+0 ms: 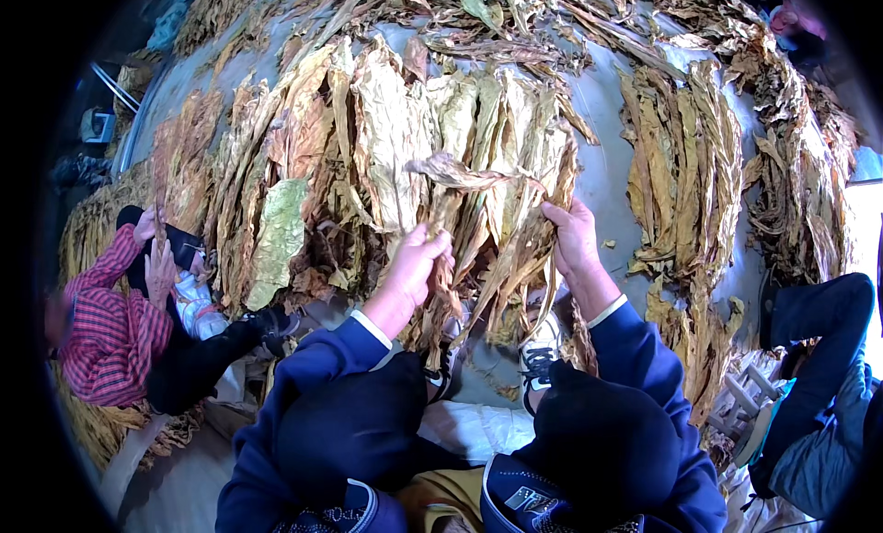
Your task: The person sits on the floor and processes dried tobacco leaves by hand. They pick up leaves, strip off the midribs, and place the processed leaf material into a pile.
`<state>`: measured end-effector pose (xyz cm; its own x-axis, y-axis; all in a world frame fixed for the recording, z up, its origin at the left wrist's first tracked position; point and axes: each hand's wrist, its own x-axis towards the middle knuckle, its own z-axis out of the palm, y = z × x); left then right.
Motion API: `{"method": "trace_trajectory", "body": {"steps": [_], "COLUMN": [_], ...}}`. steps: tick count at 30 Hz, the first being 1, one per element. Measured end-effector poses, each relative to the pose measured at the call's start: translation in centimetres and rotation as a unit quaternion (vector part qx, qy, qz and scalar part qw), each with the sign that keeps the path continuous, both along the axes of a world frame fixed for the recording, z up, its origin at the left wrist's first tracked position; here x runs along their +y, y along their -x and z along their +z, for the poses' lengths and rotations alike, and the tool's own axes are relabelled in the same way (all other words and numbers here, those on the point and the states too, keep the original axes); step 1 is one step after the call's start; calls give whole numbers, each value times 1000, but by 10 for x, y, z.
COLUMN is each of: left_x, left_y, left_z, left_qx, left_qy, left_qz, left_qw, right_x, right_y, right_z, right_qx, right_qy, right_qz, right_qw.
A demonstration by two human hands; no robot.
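Long dried tobacco leaves, yellow and brown, lie in a thick row (395,137) in front of me. My left hand (414,268) is closed round a crumpled brown leaf (445,280) that hangs down past my fingers. Slightly higher on the right, my right hand (575,240) pinches a long brownish leaf (526,252) between thumb and fingers. A twisted, curled leaf (469,176) lies across the row just above both hands. Some of my fingertips are hidden behind the leaves.
Heaped leaves (683,165) lie on the grey sheet (602,91) to the right, with more at the far side. At left sits a person in a red checked shirt (115,349), hands raised with leaves. Another person's bent leg (819,358) is at right, near a small wooden stool (743,400).
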<state>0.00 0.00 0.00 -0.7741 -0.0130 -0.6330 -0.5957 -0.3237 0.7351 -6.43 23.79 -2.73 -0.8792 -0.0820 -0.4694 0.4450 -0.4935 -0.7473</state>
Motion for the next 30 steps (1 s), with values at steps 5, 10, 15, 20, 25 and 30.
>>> {"method": "trace_trajectory", "body": {"steps": [5,10,15,20,25,30], "left_x": [31,35,24,41,31,14], "left_y": [-3,-9,-13,-10,-9,-12], "left_z": [22,27,10,26,12,2], "left_qx": [-4,9,-13,87,205,136], "left_qy": [48,-32,-22,210,166,91], "left_qz": [-195,-241,-202,-391,-426,-313], "left_qw": [980,970,979,892,865,935], "right_x": [-14,-34,-38,-53,-48,33], "right_y": [-7,-24,-49,-72,-60,-33], "right_z": [10,13,25,20,18,38], "right_qx": [17,61,4,88,72,25], "right_qy": [86,112,124,-247,-32,-70], "right_qz": [-30,16,49,131,49,-87], "right_qw": [996,992,991,956,996,994]}}
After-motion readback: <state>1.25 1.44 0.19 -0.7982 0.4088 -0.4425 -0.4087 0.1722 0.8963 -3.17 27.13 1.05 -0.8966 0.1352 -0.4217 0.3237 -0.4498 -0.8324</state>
